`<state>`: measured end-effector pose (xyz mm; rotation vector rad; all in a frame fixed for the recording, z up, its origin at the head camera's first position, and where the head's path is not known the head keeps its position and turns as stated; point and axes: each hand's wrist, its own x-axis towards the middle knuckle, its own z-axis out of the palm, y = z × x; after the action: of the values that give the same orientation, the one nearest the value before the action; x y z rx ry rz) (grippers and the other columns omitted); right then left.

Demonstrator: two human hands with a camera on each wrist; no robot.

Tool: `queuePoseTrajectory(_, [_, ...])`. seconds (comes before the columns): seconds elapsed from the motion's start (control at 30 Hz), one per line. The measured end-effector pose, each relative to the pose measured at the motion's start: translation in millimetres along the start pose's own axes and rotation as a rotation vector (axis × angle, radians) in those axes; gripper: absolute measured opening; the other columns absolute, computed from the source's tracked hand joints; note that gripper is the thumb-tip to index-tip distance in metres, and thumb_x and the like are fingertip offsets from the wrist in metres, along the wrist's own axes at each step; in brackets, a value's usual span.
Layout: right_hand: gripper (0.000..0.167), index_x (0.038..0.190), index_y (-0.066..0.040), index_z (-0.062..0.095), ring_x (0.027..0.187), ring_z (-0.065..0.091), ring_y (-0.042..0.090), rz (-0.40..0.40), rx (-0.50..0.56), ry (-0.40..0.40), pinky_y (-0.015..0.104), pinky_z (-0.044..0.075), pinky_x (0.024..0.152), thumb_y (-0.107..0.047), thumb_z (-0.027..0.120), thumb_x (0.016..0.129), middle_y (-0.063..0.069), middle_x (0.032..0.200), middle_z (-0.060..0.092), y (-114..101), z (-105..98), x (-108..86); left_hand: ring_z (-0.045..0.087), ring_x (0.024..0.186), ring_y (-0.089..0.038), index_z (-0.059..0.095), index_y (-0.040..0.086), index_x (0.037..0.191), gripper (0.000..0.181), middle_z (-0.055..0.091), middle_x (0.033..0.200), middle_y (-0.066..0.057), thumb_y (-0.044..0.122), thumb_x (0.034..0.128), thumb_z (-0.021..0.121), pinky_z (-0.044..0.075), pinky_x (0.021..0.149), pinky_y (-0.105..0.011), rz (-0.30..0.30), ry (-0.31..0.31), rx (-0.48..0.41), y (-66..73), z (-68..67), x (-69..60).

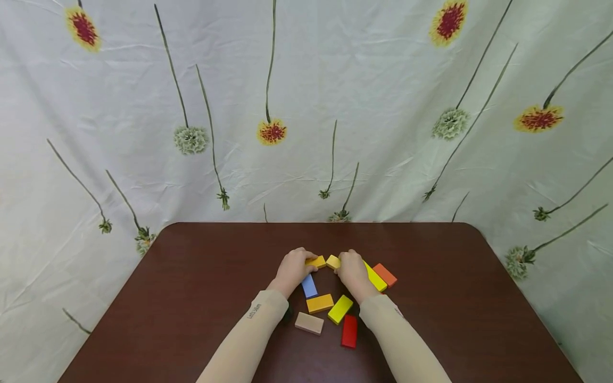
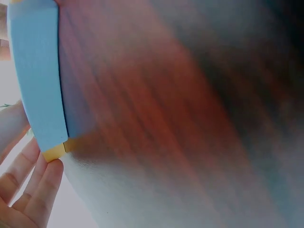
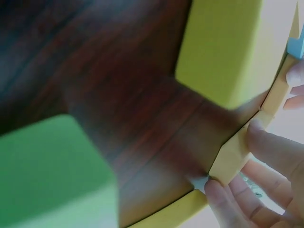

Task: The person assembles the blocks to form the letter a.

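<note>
My left hand (image 1: 293,270) pinches an orange-yellow block (image 1: 318,261) between thumb and fingers, at the far side of a group of coloured blocks. Just right of it, my right hand (image 1: 353,272) holds a pale yellow block (image 1: 332,261); the right wrist view shows thumb and fingertips on this block's two ends. In that view the two held blocks lie end to end, touching or nearly so. A blue block (image 1: 309,286) lies just below the left hand, looming large in the left wrist view. Beside the right hand is a long yellow block (image 1: 375,277), partly covered by it.
An orange-red block (image 1: 385,275) lies against the long yellow one. Nearer me are an orange block (image 1: 320,304), a yellow-green block (image 1: 340,309), a tan block (image 1: 309,323) and a red block (image 1: 349,332). The dark table (image 1: 206,282) ends at a flowered cloth (image 1: 306,85).
</note>
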<state>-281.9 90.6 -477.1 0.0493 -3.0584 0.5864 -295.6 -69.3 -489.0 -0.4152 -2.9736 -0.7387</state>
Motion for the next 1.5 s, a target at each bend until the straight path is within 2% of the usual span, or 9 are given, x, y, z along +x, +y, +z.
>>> queuePoseTrajectory(0.3, [0.027,0.103,0.0,0.074,0.087,0.064,0.026,-0.007,0.027,-0.006,0.034,0.056,0.08,-0.012,0.081,0.081,0.013,0.094,0.062,4.0,0.4,4.5,0.065,0.1,-0.024,0.076,0.01,0.112,0.028,0.069,0.106,-0.007,0.02,0.0853,0.076,0.054,0.092,-0.038,0.003,0.007,-0.009,-0.4,1.5,2.9])
queuePoseTrajectory(0.63, [0.029,0.106,0.0,0.074,0.09,0.065,0.025,-0.04,0.004,-0.008,0.033,0.056,0.082,-0.013,0.081,0.081,0.013,0.097,0.064,4.1,-1.5,6.1,0.065,0.103,-0.024,0.075,0.011,0.113,0.029,0.07,0.11,-0.008,0.021,0.0861,0.076,0.053,0.095,-0.039,-0.001,0.007,-0.003,-3.7,2.5,6.2])
queuePoseTrajectory(1.07, [0.029,0.108,-0.002,0.074,0.085,0.062,0.022,-0.015,-0.007,-0.047,0.031,0.055,0.081,-0.014,0.08,0.082,0.011,0.096,0.063,2.7,1.5,7.8,0.065,0.102,-0.025,0.075,0.01,0.114,0.03,0.07,0.109,-0.008,0.02,0.0855,0.076,0.053,0.094,-0.039,-0.015,0.0,-0.002,-4.5,3.2,5.4])
queuePoseTrajectory(1.5, [0.029,0.102,-0.001,0.073,0.081,0.062,0.02,-0.005,-0.061,-0.036,0.031,0.056,0.079,-0.02,0.081,0.082,0.009,0.09,0.061,7.5,0.5,5.4,0.065,0.104,-0.024,0.074,0.011,0.117,0.03,0.069,0.11,-0.007,0.019,0.0881,0.073,0.054,0.093,-0.038,0.016,-0.023,0.028,-0.5,8.4,15.8])
